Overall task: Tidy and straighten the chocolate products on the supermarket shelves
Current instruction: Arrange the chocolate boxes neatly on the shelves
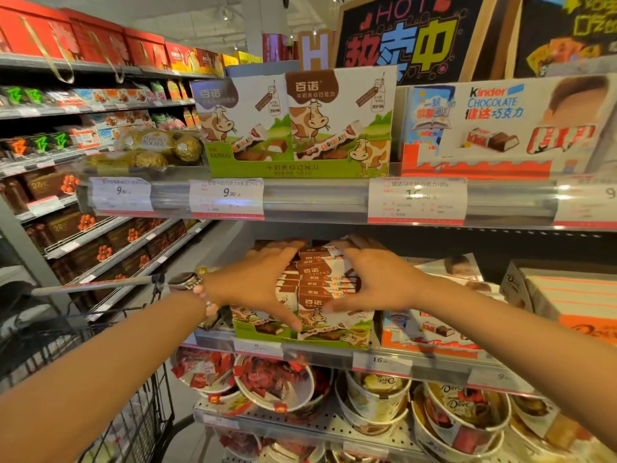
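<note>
A stack of brown-and-white Bainuo milk chocolate boxes (317,279) stands in a green cow-printed display tray (300,339) on the middle shelf. My left hand (257,282) presses flat against the stack's left side, thumb down over the tray front. On the stack's right side my right hand (370,282) lies with its fingers spread over the top boxes. The stack sits squeezed between both palms. A watch and bracelet are on my left wrist. The same product's display box (297,125) stands on the shelf above.
Kinder chocolate boxes (500,128) fill the upper right, with more Kinder (430,329) right of the tray. Ferrero Rocher packs (157,145) lie upper left. Tubs of Dove chocolates (377,399) fill the lower shelf. A shopping cart (133,422) stands at my lower left.
</note>
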Action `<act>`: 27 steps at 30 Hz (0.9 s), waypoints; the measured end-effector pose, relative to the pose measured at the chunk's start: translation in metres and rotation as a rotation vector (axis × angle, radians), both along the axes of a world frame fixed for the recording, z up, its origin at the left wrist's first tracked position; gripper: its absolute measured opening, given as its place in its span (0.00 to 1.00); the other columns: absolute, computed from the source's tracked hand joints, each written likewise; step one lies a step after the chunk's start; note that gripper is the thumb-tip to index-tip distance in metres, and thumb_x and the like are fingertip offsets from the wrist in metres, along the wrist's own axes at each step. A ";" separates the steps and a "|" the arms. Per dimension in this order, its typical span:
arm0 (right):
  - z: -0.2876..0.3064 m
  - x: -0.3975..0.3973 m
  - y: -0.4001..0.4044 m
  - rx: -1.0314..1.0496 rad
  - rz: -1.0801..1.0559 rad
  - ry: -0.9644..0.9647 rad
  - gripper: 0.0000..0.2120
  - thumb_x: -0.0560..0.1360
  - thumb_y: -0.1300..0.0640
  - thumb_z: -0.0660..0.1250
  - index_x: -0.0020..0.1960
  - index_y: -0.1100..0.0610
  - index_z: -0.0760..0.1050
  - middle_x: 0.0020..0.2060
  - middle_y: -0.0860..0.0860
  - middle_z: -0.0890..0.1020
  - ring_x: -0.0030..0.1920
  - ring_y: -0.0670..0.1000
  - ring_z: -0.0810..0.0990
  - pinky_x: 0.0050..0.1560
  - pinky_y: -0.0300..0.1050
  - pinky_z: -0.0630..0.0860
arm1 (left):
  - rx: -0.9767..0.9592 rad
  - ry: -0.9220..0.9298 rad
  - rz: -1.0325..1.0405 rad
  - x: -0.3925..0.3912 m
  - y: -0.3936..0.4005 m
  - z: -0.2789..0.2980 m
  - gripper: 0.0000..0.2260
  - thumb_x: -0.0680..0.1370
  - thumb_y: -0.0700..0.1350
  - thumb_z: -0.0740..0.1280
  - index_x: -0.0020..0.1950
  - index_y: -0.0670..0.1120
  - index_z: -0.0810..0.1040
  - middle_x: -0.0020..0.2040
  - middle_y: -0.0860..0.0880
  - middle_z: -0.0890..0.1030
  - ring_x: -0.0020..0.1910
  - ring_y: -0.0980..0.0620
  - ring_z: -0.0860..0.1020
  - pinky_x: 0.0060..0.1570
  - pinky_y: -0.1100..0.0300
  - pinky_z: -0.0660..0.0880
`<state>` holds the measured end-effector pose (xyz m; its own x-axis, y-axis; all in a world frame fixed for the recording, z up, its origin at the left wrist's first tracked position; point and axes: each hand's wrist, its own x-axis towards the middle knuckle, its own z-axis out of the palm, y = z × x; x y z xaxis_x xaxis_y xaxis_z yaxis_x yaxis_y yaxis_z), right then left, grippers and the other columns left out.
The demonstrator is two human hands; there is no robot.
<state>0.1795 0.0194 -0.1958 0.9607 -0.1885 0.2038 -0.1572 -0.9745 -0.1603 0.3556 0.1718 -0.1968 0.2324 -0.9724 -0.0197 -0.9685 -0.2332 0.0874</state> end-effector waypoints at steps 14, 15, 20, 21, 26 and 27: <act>-0.008 -0.004 -0.020 0.657 -0.103 -0.401 0.17 0.75 0.53 0.67 0.62 0.54 0.71 0.51 0.46 0.76 0.48 0.43 0.76 0.40 0.31 0.75 | -0.073 0.259 0.100 -0.013 -0.002 -0.002 0.55 0.56 0.72 0.72 0.74 0.55 0.49 0.70 0.53 0.69 0.67 0.49 0.69 0.66 0.48 0.66; -0.007 -0.005 -0.021 0.665 -0.094 -0.374 0.17 0.75 0.53 0.67 0.63 0.54 0.71 0.52 0.46 0.75 0.48 0.43 0.76 0.41 0.31 0.75 | -0.065 0.265 0.112 -0.012 -0.002 -0.002 0.57 0.55 0.72 0.72 0.75 0.56 0.47 0.71 0.52 0.68 0.67 0.48 0.68 0.66 0.47 0.66; -0.005 0.001 -0.011 0.751 0.020 -0.073 0.15 0.80 0.57 0.60 0.65 0.51 0.66 0.49 0.47 0.78 0.44 0.42 0.80 0.39 0.32 0.78 | -0.061 0.257 0.111 -0.013 0.000 -0.002 0.60 0.52 0.75 0.69 0.72 0.64 0.34 0.75 0.49 0.61 0.71 0.46 0.62 0.69 0.48 0.62; -0.005 0.002 -0.009 0.778 0.011 -0.070 0.15 0.80 0.57 0.59 0.66 0.51 0.65 0.50 0.48 0.78 0.45 0.44 0.80 0.40 0.34 0.79 | -0.072 0.261 0.107 -0.013 0.001 -0.002 0.60 0.52 0.75 0.69 0.71 0.65 0.33 0.74 0.49 0.62 0.71 0.46 0.62 0.68 0.49 0.62; 0.002 0.001 -0.015 0.899 0.015 -0.040 0.09 0.80 0.51 0.58 0.60 0.46 0.70 0.52 0.45 0.78 0.55 0.49 0.79 0.50 0.38 0.77 | -0.104 0.263 0.011 -0.011 -0.001 -0.002 0.48 0.59 0.70 0.72 0.69 0.73 0.43 0.70 0.57 0.66 0.65 0.53 0.68 0.64 0.54 0.67; 0.005 0.003 -0.018 0.932 -0.010 -0.074 0.08 0.79 0.48 0.57 0.56 0.43 0.73 0.53 0.42 0.78 0.57 0.48 0.77 0.53 0.37 0.74 | -0.106 0.285 0.004 -0.011 -0.001 -0.001 0.46 0.60 0.69 0.72 0.68 0.74 0.45 0.69 0.58 0.67 0.64 0.55 0.69 0.64 0.55 0.68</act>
